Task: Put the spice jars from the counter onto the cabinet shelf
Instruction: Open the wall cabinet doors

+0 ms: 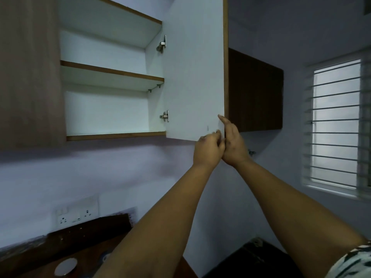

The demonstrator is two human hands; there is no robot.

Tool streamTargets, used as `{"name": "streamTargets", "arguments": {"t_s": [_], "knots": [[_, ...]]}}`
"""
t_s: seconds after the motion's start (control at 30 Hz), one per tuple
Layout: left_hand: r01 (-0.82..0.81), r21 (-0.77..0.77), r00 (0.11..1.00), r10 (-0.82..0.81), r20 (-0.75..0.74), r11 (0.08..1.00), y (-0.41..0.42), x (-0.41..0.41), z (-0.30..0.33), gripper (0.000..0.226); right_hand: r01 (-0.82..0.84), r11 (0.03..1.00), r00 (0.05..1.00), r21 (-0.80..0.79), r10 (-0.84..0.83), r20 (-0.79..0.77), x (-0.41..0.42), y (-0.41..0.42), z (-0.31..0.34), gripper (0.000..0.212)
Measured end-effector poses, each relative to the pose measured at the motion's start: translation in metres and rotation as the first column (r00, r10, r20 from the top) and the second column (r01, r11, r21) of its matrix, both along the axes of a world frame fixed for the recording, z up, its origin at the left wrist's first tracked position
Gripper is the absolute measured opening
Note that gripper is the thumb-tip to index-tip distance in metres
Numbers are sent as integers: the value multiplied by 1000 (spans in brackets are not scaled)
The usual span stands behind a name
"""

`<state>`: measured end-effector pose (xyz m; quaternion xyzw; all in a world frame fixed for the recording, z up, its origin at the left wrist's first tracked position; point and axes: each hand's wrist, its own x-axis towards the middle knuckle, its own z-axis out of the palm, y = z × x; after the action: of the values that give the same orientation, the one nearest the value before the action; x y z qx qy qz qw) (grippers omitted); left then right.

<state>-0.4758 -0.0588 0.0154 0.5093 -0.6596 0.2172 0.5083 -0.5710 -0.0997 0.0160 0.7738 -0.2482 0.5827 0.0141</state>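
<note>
Both forearms reach up: left hand (208, 149) pinches, right hand (232, 141) lies flat on the cabinet door (192, 77) edge (opening step, I judge). Shelf (112, 74), left of them, is bare; jars unseen; next, fetch them.

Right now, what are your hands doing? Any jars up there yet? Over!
Both hands on cabinet door edge: left hand gripping, right hand flat against it. Door open. Shelves bare, no jars in view. Nothing blocking.
</note>
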Motion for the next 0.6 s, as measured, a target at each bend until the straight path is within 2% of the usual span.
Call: {"name": "streamTargets", "arguments": {"t_s": [0.13,0.27,0.37,0.47,0.6], "knots": [[-14,174,996,-2,91,985,-24,-23,4,27,35,998,999,56,-34,-17,-24,-27,-3,42],[-2,371,987,-58,150,929,-42,-35,6,42,97,990,995,98,-97,-5,-43,-46,-3,37],[-22,325,985,-35,171,945,-53,-38,4,38,99,991,995,87,-96,-39,-47,-54,-4,36],[-18,271,987,-26,157,962,-53,-35,-1,37,171,980,985,106,-170,-21,-39,-53,-8,36],[38,185,995,-55,88,982,-41,-22,-3,32,458,887,889,-62,-457,41,-15,-48,-9,33]]}}
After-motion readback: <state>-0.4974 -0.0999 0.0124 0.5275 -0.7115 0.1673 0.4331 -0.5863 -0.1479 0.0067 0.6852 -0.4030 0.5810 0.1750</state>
